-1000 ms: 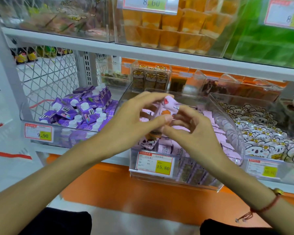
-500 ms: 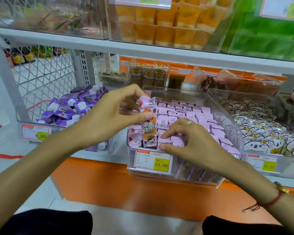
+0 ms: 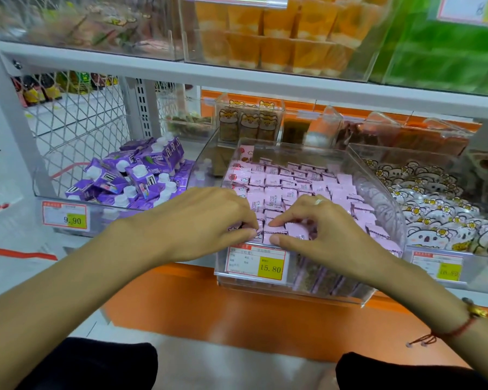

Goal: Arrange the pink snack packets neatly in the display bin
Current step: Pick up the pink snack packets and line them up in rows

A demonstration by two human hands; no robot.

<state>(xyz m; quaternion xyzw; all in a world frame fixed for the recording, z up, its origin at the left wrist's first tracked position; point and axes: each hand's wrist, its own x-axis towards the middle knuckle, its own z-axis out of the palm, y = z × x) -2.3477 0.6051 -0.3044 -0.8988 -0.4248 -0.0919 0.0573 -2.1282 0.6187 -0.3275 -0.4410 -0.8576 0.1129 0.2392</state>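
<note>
Head view, looking down into the clear display bin (image 3: 378, 192) on the shelf, which is packed with pink snack packets (image 3: 276, 190) in rough rows running back toward 12 o'clock. Both hands are at the front row, right behind the 15.80 price tag (image 3: 258, 262). The left hand (image 3: 197, 220) has its fingers (image 3: 248, 230) curled down and pinching the top edge of a packet at the front left. The right hand (image 3: 319, 229) is doing the same just to the 3 o'clock side of it, fingertips tucked into the packet tops, ring visible on one finger.

These look like small sealed foil or plastic pouches, so my guess is very light, a bit puffy and slippery against each other. They'd flop or slide rather than stand stiffly, and one nudge probably shifts its neighbours. I'd take them by the crimped top seal, since that's the flattest, stiffest bit, and avoid squeezing the middle because whatever is inside could crush.

One packet at the back left corner, around 11 o'clock, stands taller than the rest. The purple cartons (image 3: 135, 175) sit in the next bin over at 9 o'clock.
</note>
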